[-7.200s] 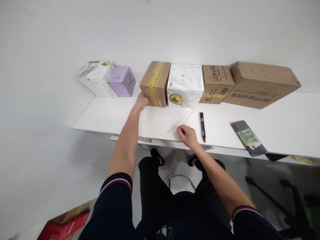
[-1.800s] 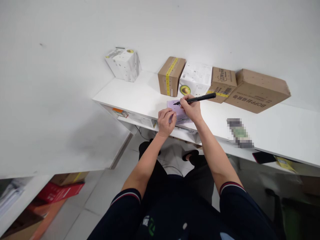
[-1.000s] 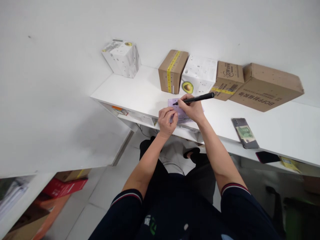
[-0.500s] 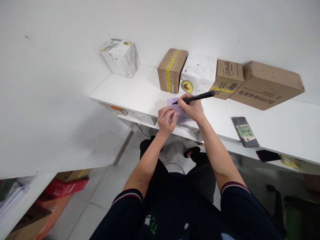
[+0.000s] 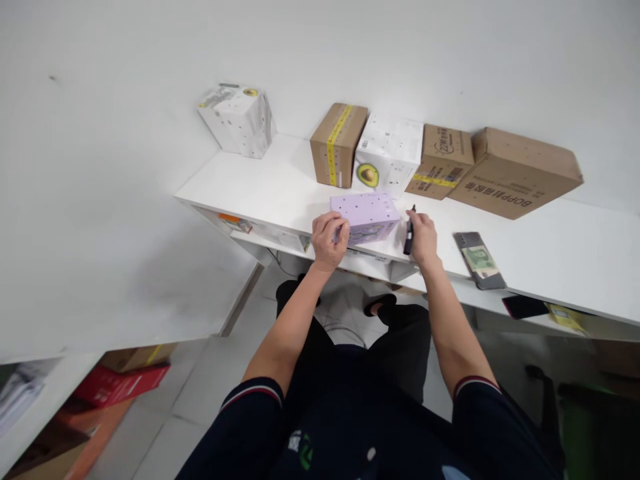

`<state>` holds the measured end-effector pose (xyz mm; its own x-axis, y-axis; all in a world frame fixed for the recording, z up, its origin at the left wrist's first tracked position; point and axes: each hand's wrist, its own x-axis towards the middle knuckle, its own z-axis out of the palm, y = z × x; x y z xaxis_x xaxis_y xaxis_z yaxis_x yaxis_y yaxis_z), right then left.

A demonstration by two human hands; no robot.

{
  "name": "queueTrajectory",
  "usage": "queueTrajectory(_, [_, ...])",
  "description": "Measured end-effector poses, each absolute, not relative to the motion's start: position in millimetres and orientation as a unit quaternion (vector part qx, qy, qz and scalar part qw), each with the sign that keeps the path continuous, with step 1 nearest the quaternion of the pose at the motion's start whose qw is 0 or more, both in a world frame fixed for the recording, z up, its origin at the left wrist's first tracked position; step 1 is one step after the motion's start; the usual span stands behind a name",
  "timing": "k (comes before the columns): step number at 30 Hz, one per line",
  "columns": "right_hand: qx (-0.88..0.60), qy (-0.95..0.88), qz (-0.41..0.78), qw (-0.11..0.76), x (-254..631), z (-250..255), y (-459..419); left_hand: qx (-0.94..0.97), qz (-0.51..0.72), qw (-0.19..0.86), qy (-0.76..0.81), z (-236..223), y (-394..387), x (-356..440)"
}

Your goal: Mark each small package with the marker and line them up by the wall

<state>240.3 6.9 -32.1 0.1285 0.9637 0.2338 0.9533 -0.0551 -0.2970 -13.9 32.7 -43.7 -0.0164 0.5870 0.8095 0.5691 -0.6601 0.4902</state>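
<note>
Lilac card covers the small box (image 5: 367,208) that sits near the front edge of the white shelf (image 5: 295,167), its upper face sprinkled with dark dots. The left hand (image 5: 329,239) is at the box's left end, fingers bent and touching the near corner; whether they truly grip it or only brace it, I cannot tell. To the right of the box and apart from it, the right hand (image 5: 424,237) is closed around a black marker (image 5: 409,240), held low over the shelf, or perhaps touching it. Behind the box, a taped brown carton (image 5: 340,143) and a white avocado box (image 5: 390,150) stand side by side, and a phone (image 5: 479,260) lies to the right of the right hand. The step in hand looks to be handling the marker off to one side while the left hand steadies the box. The next move seems to call for a calm left hand, so the box does not slide, and for care with the marker: if let go here, it should lie flat, well in from the front edge, as a round barrel could roll.
</note>
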Motion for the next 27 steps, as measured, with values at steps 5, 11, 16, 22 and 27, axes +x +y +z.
queueTrajectory(5, [-0.733,-0.679,0.001,0.046,233,-39,10,0.699,0.587,-0.016,0.409,-43,33,-14])
queueTrajectory(11, [-0.776,-0.62,-0.006,0.114,244,-31,-15,0.704,0.583,-0.002,0.407,-46,34,-16])
queueTrajectory(16, [-0.891,-0.445,-0.016,0.093,312,-24,-86,0.701,0.597,0.005,0.39,-49,35,-15])
queueTrajectory(22, [-0.897,-0.429,0.108,0.005,375,-32,-135,0.687,0.598,0.013,0.414,-51,35,-10])
queueTrajectory(27, [-0.889,-0.447,0.099,-0.01,370,-33,-133,0.683,0.602,0.02,0.414,-52,34,-8])
